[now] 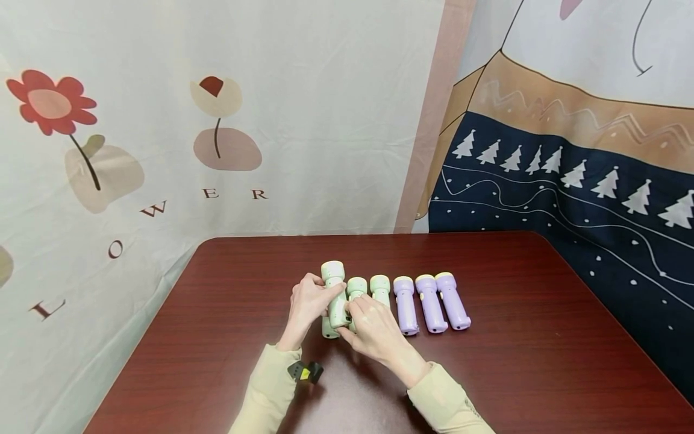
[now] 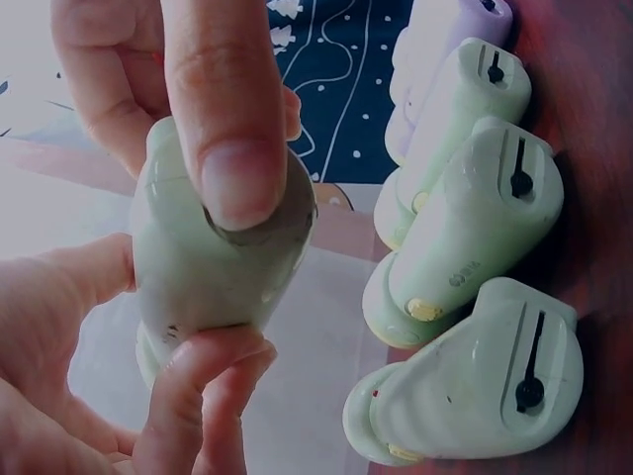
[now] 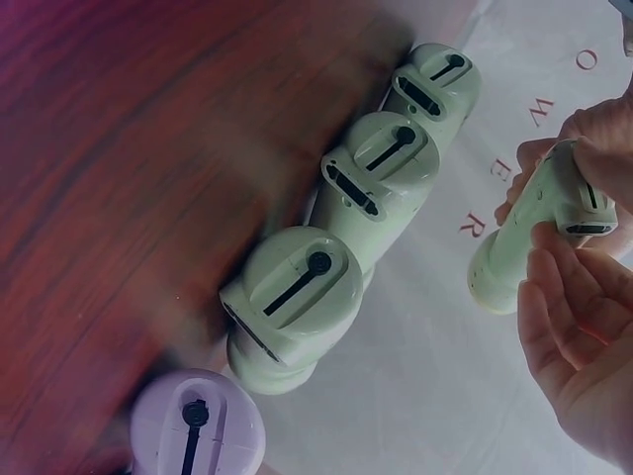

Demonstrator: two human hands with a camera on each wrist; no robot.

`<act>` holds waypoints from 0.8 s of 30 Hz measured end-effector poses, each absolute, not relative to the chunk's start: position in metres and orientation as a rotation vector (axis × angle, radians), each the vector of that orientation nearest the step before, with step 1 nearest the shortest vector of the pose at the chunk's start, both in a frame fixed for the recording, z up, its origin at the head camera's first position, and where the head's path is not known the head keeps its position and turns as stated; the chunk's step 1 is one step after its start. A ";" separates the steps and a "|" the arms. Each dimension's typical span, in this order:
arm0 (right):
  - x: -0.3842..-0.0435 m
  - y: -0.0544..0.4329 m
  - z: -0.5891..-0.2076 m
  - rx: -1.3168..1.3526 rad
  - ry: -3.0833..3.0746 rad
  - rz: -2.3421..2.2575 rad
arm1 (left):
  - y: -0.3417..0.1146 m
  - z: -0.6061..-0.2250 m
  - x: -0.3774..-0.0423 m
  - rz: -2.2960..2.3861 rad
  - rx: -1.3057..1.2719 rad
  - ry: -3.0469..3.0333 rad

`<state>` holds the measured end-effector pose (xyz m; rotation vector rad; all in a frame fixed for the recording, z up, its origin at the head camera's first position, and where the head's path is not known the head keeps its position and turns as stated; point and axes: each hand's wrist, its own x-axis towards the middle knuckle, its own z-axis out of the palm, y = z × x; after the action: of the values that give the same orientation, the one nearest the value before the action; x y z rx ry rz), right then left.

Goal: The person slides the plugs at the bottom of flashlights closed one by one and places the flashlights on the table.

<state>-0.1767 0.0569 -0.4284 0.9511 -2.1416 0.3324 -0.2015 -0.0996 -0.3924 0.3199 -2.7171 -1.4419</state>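
Above the table, my left hand [image 1: 310, 300] grips a light green flashlight [image 1: 335, 295] by its barrel, its wide head pointing away from me. My right hand [image 1: 376, 331] holds the tail end, the thumb [image 2: 237, 178] lying over the end face and covering part of it. Three more green flashlights lie in a row below and to the right: one [image 1: 329, 330] partly under the held one, a second [image 1: 356, 287] mostly behind my right hand, a third [image 1: 381, 284] beside it. Their tail ends show a black slot with a round knob.
Three purple flashlights [image 1: 406, 306] continue the row on the right, heads away from me. All lie on a dark red-brown wooden table [image 1: 542, 337]. A printed cloth [image 1: 325, 120] hangs behind it. A small black device [image 1: 305, 371] is on my left wrist.
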 end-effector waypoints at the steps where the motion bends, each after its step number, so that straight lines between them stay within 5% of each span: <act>1: -0.177 0.057 -0.429 0.950 -2.141 0.334 | -0.100 -0.392 -0.201 -1.444 0.320 -2.717; 24: -0.174 0.044 -0.438 0.876 -2.371 0.122 | -0.119 -0.398 -0.208 -1.147 0.285 -2.829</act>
<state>-0.1736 0.0443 -0.4382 0.8763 -2.3709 0.1217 -0.2078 -0.1190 -0.3978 0.2849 -2.8290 -1.1470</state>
